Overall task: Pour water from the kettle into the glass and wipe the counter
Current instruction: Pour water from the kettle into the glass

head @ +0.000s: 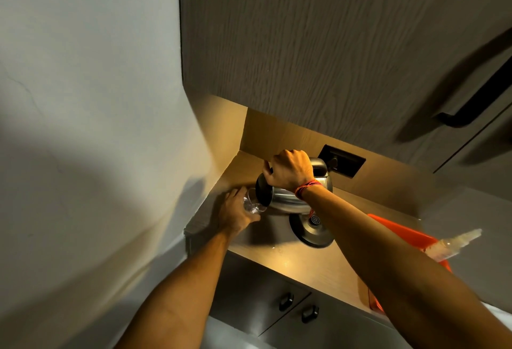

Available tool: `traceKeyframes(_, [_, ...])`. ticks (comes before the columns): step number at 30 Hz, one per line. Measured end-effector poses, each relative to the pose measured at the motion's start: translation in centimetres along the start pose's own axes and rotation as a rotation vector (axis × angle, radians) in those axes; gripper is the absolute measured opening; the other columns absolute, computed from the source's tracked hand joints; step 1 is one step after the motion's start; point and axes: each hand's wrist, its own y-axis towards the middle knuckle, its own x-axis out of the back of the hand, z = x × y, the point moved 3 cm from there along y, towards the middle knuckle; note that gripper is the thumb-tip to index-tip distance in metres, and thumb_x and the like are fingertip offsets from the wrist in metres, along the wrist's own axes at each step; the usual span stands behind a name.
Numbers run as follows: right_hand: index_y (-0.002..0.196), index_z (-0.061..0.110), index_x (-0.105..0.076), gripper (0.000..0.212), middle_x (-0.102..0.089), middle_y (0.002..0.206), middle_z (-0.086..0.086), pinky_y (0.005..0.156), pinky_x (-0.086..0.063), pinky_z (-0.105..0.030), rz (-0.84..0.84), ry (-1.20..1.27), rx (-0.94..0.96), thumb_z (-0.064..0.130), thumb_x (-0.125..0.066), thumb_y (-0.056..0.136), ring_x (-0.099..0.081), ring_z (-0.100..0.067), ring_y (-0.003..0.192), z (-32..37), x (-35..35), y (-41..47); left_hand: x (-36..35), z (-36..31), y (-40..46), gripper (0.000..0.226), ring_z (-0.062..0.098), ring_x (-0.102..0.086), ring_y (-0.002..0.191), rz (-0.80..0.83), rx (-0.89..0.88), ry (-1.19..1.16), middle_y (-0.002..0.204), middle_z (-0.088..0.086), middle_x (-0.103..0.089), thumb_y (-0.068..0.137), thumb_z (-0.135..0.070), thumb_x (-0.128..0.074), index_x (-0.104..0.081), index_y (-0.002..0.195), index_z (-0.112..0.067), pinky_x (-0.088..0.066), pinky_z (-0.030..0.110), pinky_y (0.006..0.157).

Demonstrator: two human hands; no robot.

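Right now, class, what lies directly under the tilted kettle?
Under the kettle, its round base sits on the counter. The glass is at the spout. The forearm hides the base's right part.

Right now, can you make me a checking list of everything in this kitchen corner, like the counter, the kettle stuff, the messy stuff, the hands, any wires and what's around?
Surface: light wooden counter, a few wet-looking specks near its front edge.
Job's things: shiny steel kettle with black lid, lifted off its round base and tipped toward the clear drinking glass.
Clutter: orange tray-like thing on the right, with a blurry pale object on it; cannot tell what.
Hands: right hand grips the kettle handle, red thread on the wrist; left hand holds the glass.
Cables: nothing seen.
Surroundings: grey wall cupboard above, dark wall socket, cupboard doors below.
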Motion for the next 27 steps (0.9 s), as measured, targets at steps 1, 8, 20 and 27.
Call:
traceKeyframes(1, [0.051,0.016,-0.049,0.046,-0.047,0.048,0.003,0.045,-0.035,-0.020,0.005,0.002,-0.003,0.040,-0.047,0.090,-0.050,-0.019,0.040,-0.1,0.0,-0.1,0.0,0.0,0.0,0.082,0.024,-0.054,0.125,0.007,0.007,-0.012,0.137,0.002,-0.060,0.066,-0.033,-0.091,-0.056,0.139,-0.018,-0.049,0.031,0.094])
traceKeyframes(8, [0.051,0.016,-0.046,0.051,-0.039,0.043,0.006,0.045,-0.030,-0.019,0.021,0.107,-0.234,0.045,-0.046,0.093,-0.044,-0.016,0.038,-3.5,-0.7,-0.5,-0.3,-0.7,0.4,0.066,0.019,-0.062,0.113,0.004,0.029,-0.198,0.120,-0.003,-0.068,0.064,-0.020,-0.090,-0.063,0.124,-0.022,-0.046,0.017,0.078])
traceKeyframes(20, [0.049,0.006,-0.055,0.054,-0.055,0.047,-0.011,0.052,-0.046,-0.033,-0.223,0.515,-0.931,0.048,-0.060,0.082,-0.055,-0.030,0.049,-14.1,-2.9,-7.7,-4.8,-4.0,3.2,0.087,0.033,-0.058,0.128,0.042,0.163,-0.419,0.139,0.014,-0.061,0.065,-0.007,-0.093,-0.052,0.142,-0.009,-0.053,0.049,0.103])
traceKeyframes(27, [0.036,0.010,-0.041,0.055,-0.032,0.039,-0.011,0.058,-0.036,-0.040,-0.273,0.738,-1.210,0.032,-0.063,0.081,-0.040,-0.035,0.058,-17.1,-6.9,-12.4,-7.0,-3.3,3.9,0.085,0.034,-0.057,0.128,0.002,0.218,-0.413,0.137,0.016,-0.061,0.066,-0.003,-0.092,-0.053,0.141,-0.012,-0.052,0.039,0.099])
